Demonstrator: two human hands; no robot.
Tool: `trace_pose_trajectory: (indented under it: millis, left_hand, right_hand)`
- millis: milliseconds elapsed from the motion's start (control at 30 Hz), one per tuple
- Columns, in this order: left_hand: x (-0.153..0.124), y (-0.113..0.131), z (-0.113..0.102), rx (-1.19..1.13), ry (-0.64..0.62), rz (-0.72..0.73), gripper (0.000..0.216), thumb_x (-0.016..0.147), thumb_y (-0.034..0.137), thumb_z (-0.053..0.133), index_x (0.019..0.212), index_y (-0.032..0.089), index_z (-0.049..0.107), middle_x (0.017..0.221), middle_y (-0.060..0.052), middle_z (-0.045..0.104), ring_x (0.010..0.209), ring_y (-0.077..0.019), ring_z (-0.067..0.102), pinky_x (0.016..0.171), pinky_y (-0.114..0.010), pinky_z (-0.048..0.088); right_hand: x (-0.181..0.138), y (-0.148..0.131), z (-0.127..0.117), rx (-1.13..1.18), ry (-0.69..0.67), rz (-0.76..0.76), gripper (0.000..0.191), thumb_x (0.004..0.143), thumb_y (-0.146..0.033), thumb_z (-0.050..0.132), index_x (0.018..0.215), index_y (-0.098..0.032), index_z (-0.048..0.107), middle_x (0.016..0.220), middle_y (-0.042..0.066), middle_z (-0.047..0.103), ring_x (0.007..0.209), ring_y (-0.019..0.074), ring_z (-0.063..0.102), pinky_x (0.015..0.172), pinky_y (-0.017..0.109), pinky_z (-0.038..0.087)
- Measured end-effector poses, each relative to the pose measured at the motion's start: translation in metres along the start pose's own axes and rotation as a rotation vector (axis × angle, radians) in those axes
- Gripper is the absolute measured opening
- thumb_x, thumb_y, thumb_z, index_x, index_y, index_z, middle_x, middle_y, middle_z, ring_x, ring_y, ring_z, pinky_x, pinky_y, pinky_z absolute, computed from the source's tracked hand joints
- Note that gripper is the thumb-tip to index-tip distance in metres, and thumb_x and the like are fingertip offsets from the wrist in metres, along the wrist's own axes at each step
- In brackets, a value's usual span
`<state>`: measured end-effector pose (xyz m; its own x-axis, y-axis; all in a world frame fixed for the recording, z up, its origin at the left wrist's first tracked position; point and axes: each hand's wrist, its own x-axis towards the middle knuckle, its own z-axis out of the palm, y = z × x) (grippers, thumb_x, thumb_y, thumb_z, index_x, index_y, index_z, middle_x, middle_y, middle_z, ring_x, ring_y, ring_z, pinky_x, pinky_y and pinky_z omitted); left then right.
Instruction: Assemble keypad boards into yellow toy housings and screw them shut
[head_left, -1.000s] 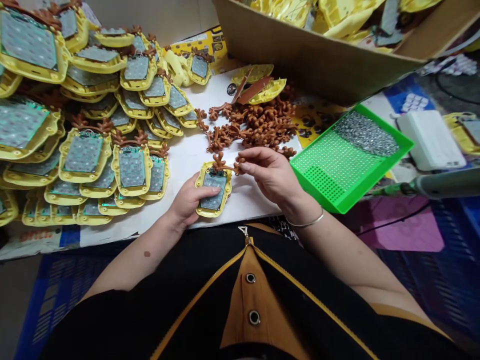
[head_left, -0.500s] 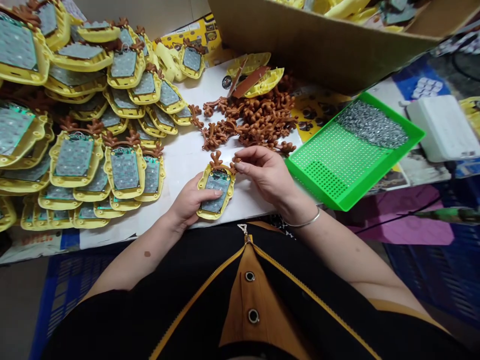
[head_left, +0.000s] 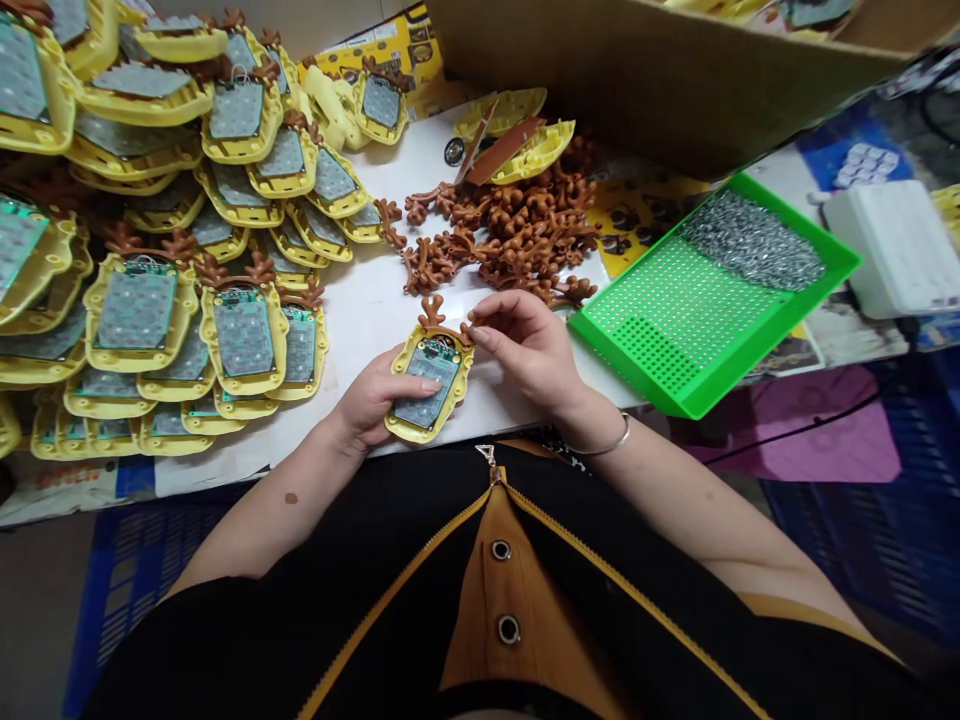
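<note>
My left hand [head_left: 375, 400] grips a yellow toy shell [head_left: 415, 425] with a green circuit board and a grey pad inside, its thumb lying across the pad. Brown plastic antlers [head_left: 433, 315] sit along the shell's top edge. With thumb and fingers closed, my right hand [head_left: 525, 345] pinches the right end of those antlers. Just beyond the hands lies a heap of loose brown antlers [head_left: 517, 230]. Yellow shells with boards and antlers fitted [head_left: 240, 335] are stacked in layers to the left.
A green perforated tray [head_left: 675, 350] on the right holds a pile of small silver screws [head_left: 754, 240]. Behind stands a cardboard box [head_left: 600, 85] with yellow parts. Yellow shell pieces [head_left: 536, 150] lie by the antler heap. A white box [head_left: 892, 250] stands far right.
The held shell has tilted slightly clockwise and its lower end shifted a little left. My right hand keeps its pinch at the antlers' right end. The view has moved slightly.
</note>
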<state>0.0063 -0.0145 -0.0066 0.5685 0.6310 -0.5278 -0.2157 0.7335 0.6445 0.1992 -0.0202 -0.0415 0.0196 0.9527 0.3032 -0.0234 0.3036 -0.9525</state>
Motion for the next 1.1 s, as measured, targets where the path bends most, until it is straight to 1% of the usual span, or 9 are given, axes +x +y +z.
trace_pose_trajectory:
  millis: [67,133,300,467,533,633,700,900,1100]
  left_hand:
    - [-0.001,0.001,-0.003,0.003,-0.043,-0.040,0.045,0.059,0.012,0.078,0.101,0.012,0.062,0.079,-0.008,0.074,0.064,-0.0223,0.071,0.062,-0.036,0.061]
    - [-0.001,0.001,-0.005,0.009,-0.066,-0.063,0.044,0.059,0.013,0.078,0.100,0.011,0.062,0.078,-0.009,0.074,0.064,-0.0230,0.071,0.062,-0.036,0.061]
    - [-0.002,-0.004,-0.002,-0.015,0.011,0.012,0.048,0.056,0.013,0.079,0.101,0.012,0.062,0.082,-0.009,0.074,0.067,-0.0237,0.071,0.065,-0.038,0.061]
    - [0.001,-0.007,0.006,0.009,0.159,0.111,0.048,0.055,0.013,0.082,0.099,0.012,0.063,0.079,-0.005,0.073,0.068,-0.0204,0.069,0.071,-0.038,0.060]
    - [0.002,-0.006,0.007,0.030,0.172,0.105,0.048,0.054,0.013,0.082,0.097,0.012,0.063,0.079,-0.005,0.072,0.068,-0.0199,0.069,0.070,-0.036,0.059]
    - [0.001,-0.004,0.006,0.060,0.148,0.070,0.047,0.053,0.014,0.083,0.096,0.012,0.064,0.079,-0.004,0.072,0.067,-0.0189,0.068,0.069,-0.034,0.057]
    - [0.001,-0.003,0.005,0.081,0.145,0.058,0.048,0.052,0.014,0.083,0.096,0.012,0.064,0.079,-0.004,0.072,0.067,-0.0179,0.067,0.067,-0.032,0.056]
    - [0.000,0.000,0.000,0.134,0.072,-0.019,0.047,0.052,0.015,0.082,0.096,0.011,0.065,0.079,-0.004,0.072,0.065,-0.0182,0.066,0.064,-0.030,0.053]
    - [-0.001,0.002,-0.003,0.141,0.010,-0.056,0.049,0.051,0.017,0.084,0.097,0.011,0.066,0.080,-0.005,0.073,0.066,-0.0183,0.067,0.065,-0.030,0.053]
  right_hand:
    - [0.000,-0.002,-0.001,-0.171,-0.035,-0.218,0.001,0.089,-0.025,0.064,0.090,-0.024,0.064,0.091,0.002,0.063,0.087,0.0152,0.061,0.080,0.034,0.054]
    - [0.001,-0.003,-0.002,-0.214,-0.071,-0.287,0.003,0.089,-0.022,0.062,0.088,-0.024,0.064,0.091,0.002,0.062,0.087,0.0150,0.060,0.080,0.033,0.053]
    - [-0.001,-0.006,-0.001,0.110,-0.063,0.148,0.020,0.082,-0.032,0.071,0.095,-0.024,0.057,0.087,0.000,0.061,0.080,0.0141,0.061,0.075,0.031,0.054]
    - [-0.008,-0.009,0.002,-0.220,0.009,-0.015,0.011,0.081,-0.030,0.071,0.083,-0.024,0.062,0.083,0.002,0.060,0.082,0.0169,0.058,0.076,0.034,0.052]
    - [-0.008,-0.007,0.001,-0.129,0.006,0.072,0.018,0.079,-0.034,0.074,0.083,-0.023,0.061,0.082,0.001,0.060,0.080,0.0160,0.058,0.075,0.034,0.052]
    - [-0.006,-0.005,-0.005,0.136,-0.032,0.332,0.036,0.070,-0.042,0.084,0.089,-0.022,0.061,0.086,0.000,0.064,0.078,0.0138,0.061,0.075,0.032,0.054]
    - [-0.003,-0.007,-0.011,0.185,-0.055,0.385,0.037,0.067,-0.040,0.087,0.089,-0.022,0.063,0.088,0.000,0.065,0.079,0.0136,0.062,0.076,0.031,0.055]
    - [0.007,-0.023,-0.024,-0.136,-0.274,0.065,0.009,0.076,-0.020,0.078,0.080,-0.022,0.070,0.085,0.001,0.064,0.080,0.0137,0.061,0.076,0.030,0.053]
    - [0.012,-0.017,-0.029,0.304,-0.364,0.572,0.033,0.063,-0.028,0.090,0.085,-0.018,0.067,0.080,-0.001,0.067,0.073,0.0102,0.063,0.071,0.025,0.054]
